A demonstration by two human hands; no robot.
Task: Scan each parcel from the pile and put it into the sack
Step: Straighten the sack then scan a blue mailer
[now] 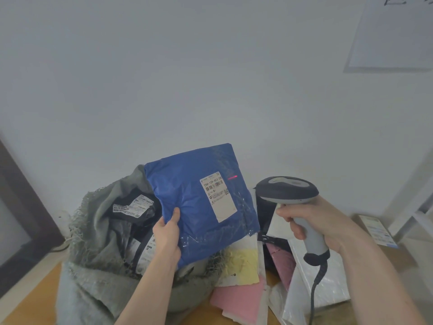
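Left hand grips the blue parcel at its lower left edge, thumb on the front face, fingers behind. Parcel held up off the desk, tilted, its face toward the camera, above the open mouth of the sack. White label on the parcel's right half, barcode visible. Red scan line falls on the blue wrap just right of the label's top corner, not on the barcode.

Right hand closed round the handle of the scanner, index finger at the trigger; whether the trigger is pressed, cannot tell. Scanner head points left toward the parcel. Cable hangs from the handle base.

Sack: grey woven, frayed rim, sits at the desk's left side against the wall. Inside it, dark parcels with white labels.

Pile on the desk to the right of the sack, under the scanner: yellow, pink, white and black mailers, overlapping. A box with a label near the desk's far right edge.
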